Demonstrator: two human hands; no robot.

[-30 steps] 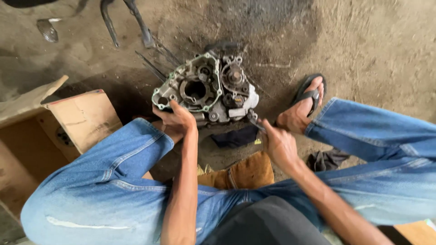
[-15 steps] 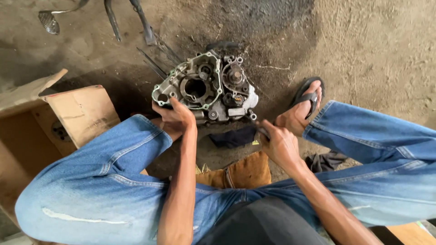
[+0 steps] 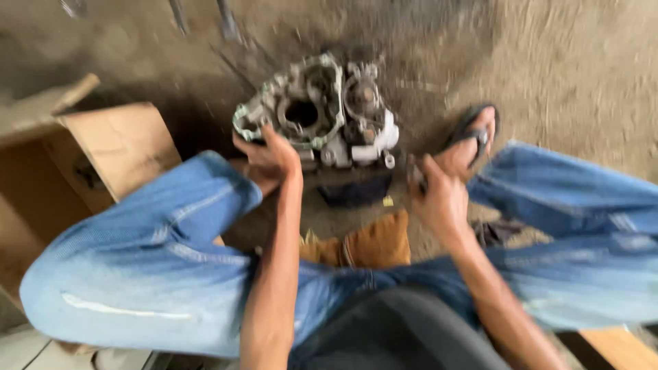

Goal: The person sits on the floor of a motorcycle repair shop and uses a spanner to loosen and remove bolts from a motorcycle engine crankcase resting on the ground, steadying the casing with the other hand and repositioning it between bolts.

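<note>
A: Where are we on the engine case [image 3: 319,113]?

B: It sits on the dirt floor [image 3: 569,62] between our knees, open side up. Cover looks already off: we see the round bore and a gear cluster inside. Picture is blurred, so no finer detail.

A: Hands?

B: Left hand [image 3: 269,156] is on the near left edge of the case, fingers curled over the rim, grip closed on it, steadying. Right hand [image 3: 439,199] is off the case, just beside its near right corner, grip clenched around something small and dark. Probably a tool; we can't tell which.

A: Anything laid out nearby?

B: Dark rag [image 3: 356,190] on the floor right under the case. Brown cloth [image 3: 367,243] nearer to us. Cardboard box [image 3: 103,151] open to the left. Sandal [image 3: 473,133] on our right foot, well clear of the work.

A: So progress?

B: Our read: case is opened and exposed, internals mostly in place. We'd call it early-to-mid strip-down, with most parts yet to come out.
</note>
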